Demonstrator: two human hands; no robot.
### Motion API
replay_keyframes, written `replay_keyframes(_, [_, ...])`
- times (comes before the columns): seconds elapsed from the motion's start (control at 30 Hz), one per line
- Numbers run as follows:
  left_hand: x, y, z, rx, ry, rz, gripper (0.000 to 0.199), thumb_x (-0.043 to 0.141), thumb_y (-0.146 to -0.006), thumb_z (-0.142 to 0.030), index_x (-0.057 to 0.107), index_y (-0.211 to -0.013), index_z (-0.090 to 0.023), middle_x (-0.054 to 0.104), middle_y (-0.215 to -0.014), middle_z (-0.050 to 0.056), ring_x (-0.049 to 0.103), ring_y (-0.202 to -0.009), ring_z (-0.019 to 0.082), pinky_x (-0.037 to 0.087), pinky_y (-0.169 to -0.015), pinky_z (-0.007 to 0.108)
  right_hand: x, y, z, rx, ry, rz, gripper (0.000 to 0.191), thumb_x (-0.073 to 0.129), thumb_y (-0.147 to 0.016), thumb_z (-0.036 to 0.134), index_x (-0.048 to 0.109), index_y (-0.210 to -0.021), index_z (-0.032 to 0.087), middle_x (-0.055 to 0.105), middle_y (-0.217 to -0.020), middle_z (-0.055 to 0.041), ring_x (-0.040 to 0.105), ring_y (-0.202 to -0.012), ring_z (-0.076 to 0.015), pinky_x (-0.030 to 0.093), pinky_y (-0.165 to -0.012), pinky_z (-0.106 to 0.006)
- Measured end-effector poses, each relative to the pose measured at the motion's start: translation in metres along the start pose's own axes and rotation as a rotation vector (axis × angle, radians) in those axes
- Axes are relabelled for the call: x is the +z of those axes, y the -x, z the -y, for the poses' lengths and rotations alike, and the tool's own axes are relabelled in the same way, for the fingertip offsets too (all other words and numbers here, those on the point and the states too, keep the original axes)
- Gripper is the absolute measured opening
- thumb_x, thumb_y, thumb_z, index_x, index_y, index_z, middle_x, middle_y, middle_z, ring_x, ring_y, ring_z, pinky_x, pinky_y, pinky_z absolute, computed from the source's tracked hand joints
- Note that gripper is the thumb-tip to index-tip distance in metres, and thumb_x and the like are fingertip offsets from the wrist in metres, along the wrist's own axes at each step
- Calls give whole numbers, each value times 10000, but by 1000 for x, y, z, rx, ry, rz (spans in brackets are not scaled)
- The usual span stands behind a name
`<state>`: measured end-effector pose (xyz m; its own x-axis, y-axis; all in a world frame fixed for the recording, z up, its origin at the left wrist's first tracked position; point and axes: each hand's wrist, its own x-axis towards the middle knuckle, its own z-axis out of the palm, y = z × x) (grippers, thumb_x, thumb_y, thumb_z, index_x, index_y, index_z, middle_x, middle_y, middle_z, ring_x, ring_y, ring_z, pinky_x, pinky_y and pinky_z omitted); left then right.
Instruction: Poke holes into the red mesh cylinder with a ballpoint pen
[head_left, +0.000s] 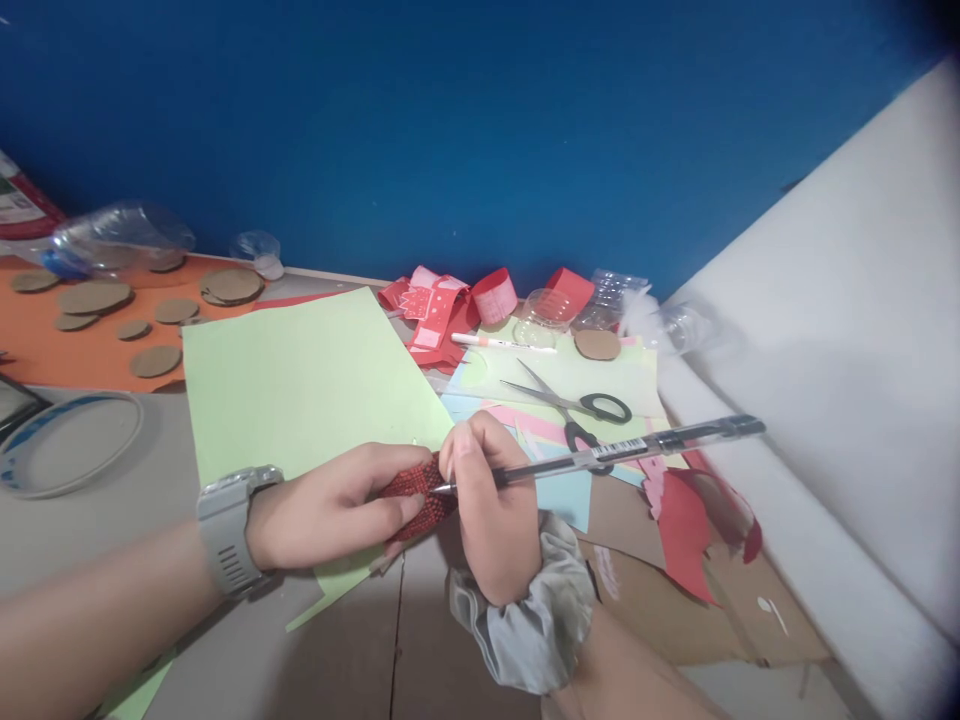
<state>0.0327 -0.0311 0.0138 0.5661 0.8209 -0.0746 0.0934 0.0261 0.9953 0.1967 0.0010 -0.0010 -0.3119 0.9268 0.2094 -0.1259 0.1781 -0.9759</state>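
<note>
My right hand [491, 510] is closed around a clear ballpoint pen [622, 452] with a black cap on its rear end. The pen's tip touches or nearly touches a small red piece with a dark dotted pattern [429, 500]. Fingers and thumb of my left hand [337, 510] hold that piece from the left, hiding part of it. Under and beyond my left hand lies a light green paper sheet [300, 375]. Black-handled scissors [566, 402] rest partly spread on paper scraps beyond my right hand.
Several cardboard discs [156, 361] lie on orange paper [30, 340] at left, with a plastic bottle [124, 235] behind. A tape roll [139, 430] is nearby. Red paper strips [442, 315], a white marker [499, 343] and red scraps [684, 530] lie right. A blue wall [450, 130] stands behind.
</note>
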Motion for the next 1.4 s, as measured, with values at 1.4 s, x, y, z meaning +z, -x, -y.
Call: replay_keyframes(1.4, [3,-1,-1,-4,35,-7,155,498,-929,-163,492,-775,-180,541,-655,-23,494,-596,132,419,-607,240,0,1,0,21,-6,-14,376,483,-990,346,370,-644,253,358,-604,36,337,-567,-160,311,-536,-308])
